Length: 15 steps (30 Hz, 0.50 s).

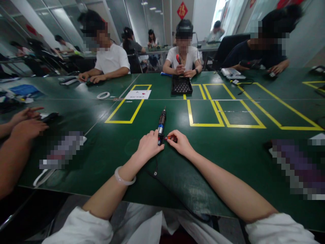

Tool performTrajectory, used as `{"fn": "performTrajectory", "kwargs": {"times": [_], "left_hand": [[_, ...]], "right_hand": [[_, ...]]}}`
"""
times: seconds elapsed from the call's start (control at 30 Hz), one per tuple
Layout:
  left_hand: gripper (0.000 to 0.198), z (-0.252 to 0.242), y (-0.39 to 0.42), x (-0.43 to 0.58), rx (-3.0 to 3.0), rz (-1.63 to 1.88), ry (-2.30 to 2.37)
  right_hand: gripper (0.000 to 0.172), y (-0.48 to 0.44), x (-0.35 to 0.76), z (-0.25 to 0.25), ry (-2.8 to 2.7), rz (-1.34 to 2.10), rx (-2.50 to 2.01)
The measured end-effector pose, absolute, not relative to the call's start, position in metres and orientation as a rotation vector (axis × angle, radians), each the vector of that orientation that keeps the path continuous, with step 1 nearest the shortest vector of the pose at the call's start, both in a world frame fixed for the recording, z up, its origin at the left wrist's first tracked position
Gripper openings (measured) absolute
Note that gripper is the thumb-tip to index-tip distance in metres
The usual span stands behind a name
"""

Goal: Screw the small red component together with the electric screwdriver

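Observation:
An electric screwdriver with its inner parts bare (161,122) lies on the green table, its thin bit pointing away from me. Its body shows a dark front, a blue band and a silver section. My left hand (150,145) is closed around its near end from the left. Between the fingertips of my right hand (181,143) is a small orange-and-black tool (173,138), its tip against the screwdriver's near end. Its exact kind is hidden by my fingers. A black cable (169,189) with a small ring end (155,173) runs from beneath my left hand toward the table's front edge.
Yellow tape rectangles (207,125) mark the green table (142,162). Across it, a person (185,56) works behind a black tray (181,86) of small parts. A white sheet (138,94) and a tape roll (103,95) lie further left. A neighbour's hands (27,123) are at left.

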<state>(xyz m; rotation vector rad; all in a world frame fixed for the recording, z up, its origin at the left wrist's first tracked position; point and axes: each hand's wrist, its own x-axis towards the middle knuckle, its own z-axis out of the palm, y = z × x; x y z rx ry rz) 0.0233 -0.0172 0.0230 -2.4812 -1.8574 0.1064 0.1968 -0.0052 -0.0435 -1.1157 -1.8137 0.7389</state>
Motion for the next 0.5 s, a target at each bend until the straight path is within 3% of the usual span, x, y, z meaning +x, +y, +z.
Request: {"fn": "performTrajectory", "kwargs": {"times": [0.5], "left_hand": [[0.057, 0.0142, -0.0198, 0.0324, -2.522, -0.039, -1.814]], "right_hand": [[0.011, -0.0062, 0.1958, -0.0465, -1.908, 0.727, -1.105]]}}
